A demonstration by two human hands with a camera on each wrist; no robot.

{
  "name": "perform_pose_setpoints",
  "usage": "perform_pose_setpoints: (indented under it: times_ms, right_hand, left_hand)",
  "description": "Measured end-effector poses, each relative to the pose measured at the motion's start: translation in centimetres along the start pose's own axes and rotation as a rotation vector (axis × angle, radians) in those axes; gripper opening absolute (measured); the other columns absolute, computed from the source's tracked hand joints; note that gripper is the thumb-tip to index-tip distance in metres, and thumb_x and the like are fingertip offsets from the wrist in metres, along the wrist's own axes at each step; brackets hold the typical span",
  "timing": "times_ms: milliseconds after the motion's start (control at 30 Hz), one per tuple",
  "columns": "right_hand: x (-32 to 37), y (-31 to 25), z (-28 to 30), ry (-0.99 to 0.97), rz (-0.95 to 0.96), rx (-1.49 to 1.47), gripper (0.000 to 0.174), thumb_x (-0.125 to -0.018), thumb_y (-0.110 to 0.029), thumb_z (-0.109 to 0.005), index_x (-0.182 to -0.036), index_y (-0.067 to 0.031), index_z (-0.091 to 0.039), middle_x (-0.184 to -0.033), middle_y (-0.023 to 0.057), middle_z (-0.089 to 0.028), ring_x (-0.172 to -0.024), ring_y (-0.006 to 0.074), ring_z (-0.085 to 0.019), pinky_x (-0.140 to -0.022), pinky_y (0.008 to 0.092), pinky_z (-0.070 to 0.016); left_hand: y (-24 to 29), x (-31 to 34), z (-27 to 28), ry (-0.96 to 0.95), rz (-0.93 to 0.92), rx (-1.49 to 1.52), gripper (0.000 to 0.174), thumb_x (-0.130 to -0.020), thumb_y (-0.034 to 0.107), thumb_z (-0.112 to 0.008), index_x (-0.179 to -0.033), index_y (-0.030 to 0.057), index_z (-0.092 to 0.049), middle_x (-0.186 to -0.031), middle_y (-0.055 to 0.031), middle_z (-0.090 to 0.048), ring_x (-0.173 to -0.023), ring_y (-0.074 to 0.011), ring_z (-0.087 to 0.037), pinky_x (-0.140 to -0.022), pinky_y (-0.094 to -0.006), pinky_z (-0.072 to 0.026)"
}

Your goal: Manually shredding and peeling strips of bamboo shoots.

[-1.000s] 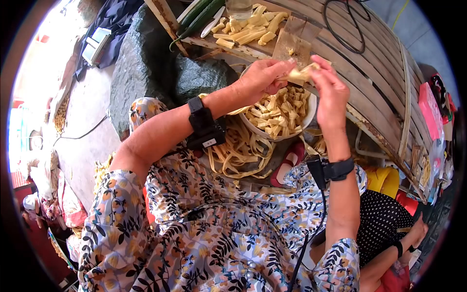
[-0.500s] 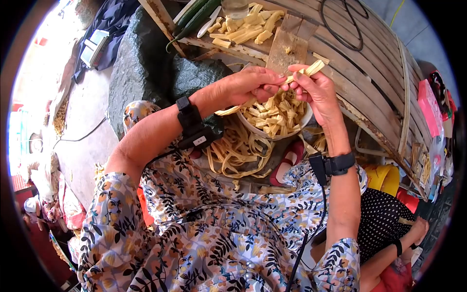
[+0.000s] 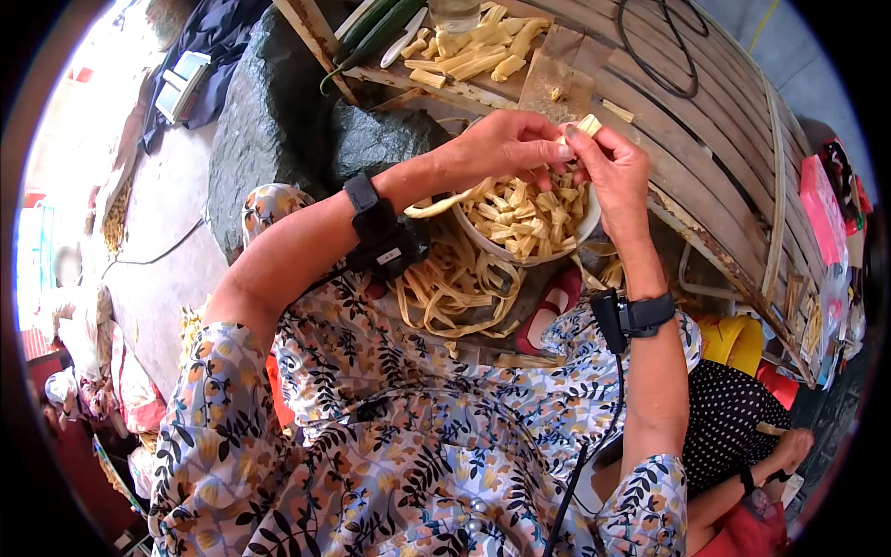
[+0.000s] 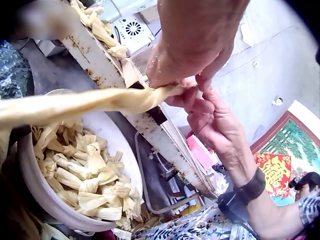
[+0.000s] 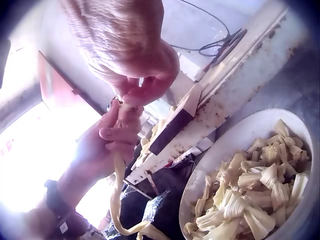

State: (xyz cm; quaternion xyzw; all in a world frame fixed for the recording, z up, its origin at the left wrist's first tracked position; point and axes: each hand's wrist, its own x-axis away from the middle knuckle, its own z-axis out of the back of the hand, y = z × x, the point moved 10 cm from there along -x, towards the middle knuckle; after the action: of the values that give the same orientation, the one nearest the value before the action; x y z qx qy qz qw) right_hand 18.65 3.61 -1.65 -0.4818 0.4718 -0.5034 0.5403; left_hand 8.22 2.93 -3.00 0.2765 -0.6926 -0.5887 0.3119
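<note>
Over a white basin (image 4: pixel 117 145) of knotted pale-yellow pieces (image 3: pixel 524 223), seemingly tofu skin, both hands meet at the fingertips. My left hand (image 3: pixel 510 147) holds a long tofu skin strip (image 4: pixel 85 104) whose free length trails down to the left. With thumb and forefinger my right hand (image 3: pixel 617 176) pinches the strip's short end, which pokes up between the fingers. In the right wrist view the strip hangs in a curve below the left hand (image 5: pixel 117 137). Fingers hide the part of the strip between the hands.
Loose strips (image 3: pixel 455 288) lie below the basin. A slatted wooden table (image 3: pixel 715 148) with a rusty edge carries cut pieces (image 3: pixel 478 56), a small board (image 3: pixel 557 79), cucumbers (image 3: pixel 376 32) and a black cable (image 3: pixel 661 56). Another person's arm (image 3: pixel 742 483) is at the lower right.
The hands, apart over the board a second ago, came together lower down around the strip. Since then the left hand has shifted slightly up and right, and less of the short end shows.
</note>
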Motion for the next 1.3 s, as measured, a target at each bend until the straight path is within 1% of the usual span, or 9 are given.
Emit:
perform_pose_setpoints:
  times_ms: [67, 233, 267, 433, 600, 767, 933, 1100, 1300]
  right_hand:
    - [-0.2, 0.2, 0.0, -0.021, -0.009, -0.109, 0.016, -0.081, -0.017, -0.063, -0.086, -0.002, -0.066, -0.07, -0.0027, -0.059, -0.054, 0.001, -0.042, -0.049, 0.0167, -0.0365]
    - [-0.4, 1.1, -0.7, -0.083, -0.166, -0.474, 0.013, -0.08, -0.016, -0.064, -0.083, -0.0042, -0.067, -0.072, -0.0017, -0.061, -0.06, 0.0006, -0.045, -0.049, 0.015, -0.0334]
    - [-0.6, 0.8, -0.5, -0.072, -0.132, -0.397, 0.013, -0.08, -0.016, -0.063, -0.083, -0.004, -0.067, -0.071, -0.002, -0.06, -0.06, 0.0007, -0.045, -0.049, 0.0149, -0.0329]
    - [-0.4, 0.9, -0.8, -0.051, -0.107, -0.248, 0.015, -0.081, -0.017, -0.062, -0.084, -0.0034, -0.067, -0.067, -0.0033, -0.057, -0.059, 0.0016, -0.046, -0.049, 0.0152, -0.032]
    - [-0.6, 1.1, -0.6, -0.043, -0.162, -0.437, 0.017, -0.08, -0.017, -0.064, -0.083, -0.0007, -0.065, -0.068, -0.0021, -0.055, -0.056, 0.0029, -0.045, -0.047, 0.0159, -0.0308]
    - [-0.6, 1.9, 0.0, 0.028, -0.229, -0.574, 0.018, -0.08, -0.016, -0.064, -0.085, 0.0013, -0.064, -0.069, -0.0024, -0.052, -0.054, 0.0028, -0.04, -0.046, 0.0161, -0.0286]
    - [-1.3, 0.8, 2.4, 0.104, -0.125, -0.308, 0.024, -0.08, -0.027, -0.064, -0.093, -0.0066, -0.065, -0.075, -0.0048, -0.056, -0.058, -0.0001, -0.042, -0.049, 0.0135, -0.0342]
    - [-0.7, 1.2, -0.5, -0.146, -0.2, -0.25, 0.023, -0.076, -0.015, -0.067, -0.096, -0.004, -0.062, -0.07, -0.0053, -0.053, -0.057, 0.0006, -0.043, -0.047, 0.0145, -0.0326]
    - [-0.4, 0.5, -0.4, -0.137, -0.136, -0.347, 0.017, -0.075, -0.008, -0.065, -0.09, -0.001, -0.062, -0.066, -0.0036, -0.052, -0.053, 0.0008, -0.04, -0.044, 0.015, -0.0277]
  left_hand:
    - [-0.9, -0.4, 0.5, 0.036, 0.062, 0.117, 0.029, -0.088, 0.027, -0.054, -0.099, -0.0004, -0.055, -0.085, -0.0056, -0.06, -0.062, -0.0061, -0.053, -0.06, -0.0182, -0.0443]
    - [-2.2, -1.4, -0.6, -0.099, 0.053, 0.506, 0.026, -0.089, 0.026, -0.052, -0.095, 0.0011, -0.057, -0.077, -0.0026, -0.057, -0.054, -0.0046, -0.045, -0.051, -0.0169, -0.0385]
    - [-2.5, -1.5, -0.6, -0.105, 0.059, 0.534, 0.026, -0.089, 0.026, -0.052, -0.094, 0.0014, -0.057, -0.076, -0.0023, -0.057, -0.053, -0.0044, -0.044, -0.049, -0.0165, -0.0374]
    - [-0.4, -0.8, -0.8, -0.057, -0.006, 0.217, 0.026, -0.089, 0.027, -0.05, -0.092, 0.0026, -0.058, -0.067, -0.0006, -0.055, -0.049, -0.0034, -0.042, -0.046, -0.0162, -0.0342]
    - [-0.1, -1.0, -1.0, -0.003, -0.03, 0.182, 0.024, -0.09, 0.025, -0.049, -0.088, 0.0031, -0.059, -0.063, 0.0, -0.053, -0.048, -0.0043, -0.041, -0.046, -0.0173, -0.0335]
    - [0.5, -0.8, -1.2, 0.034, -0.097, -0.069, 0.025, -0.09, 0.024, -0.048, -0.088, 0.0022, -0.059, -0.063, 0.0001, -0.053, -0.051, -0.0046, -0.044, -0.048, -0.0179, -0.0355]
    - [-0.1, 0.0, 0.2, 0.033, -0.013, -0.025, 0.029, -0.092, 0.026, -0.044, -0.091, 0.0004, -0.058, -0.069, -0.0001, -0.055, -0.059, -0.0049, -0.05, -0.053, -0.0175, -0.0413]
    - [0.1, 0.2, 0.0, -0.024, -0.037, -0.146, 0.028, -0.093, 0.025, -0.043, -0.09, 0.0012, -0.058, -0.067, -0.0001, -0.054, -0.055, -0.005, -0.048, -0.052, -0.0178, -0.0407]
    - [0.3, 0.2, 0.0, -0.056, -0.051, -0.142, 0.027, -0.093, 0.024, -0.043, -0.087, 0.0013, -0.058, -0.061, 0.0019, -0.05, -0.047, -0.0028, -0.04, -0.045, -0.0172, -0.0336]
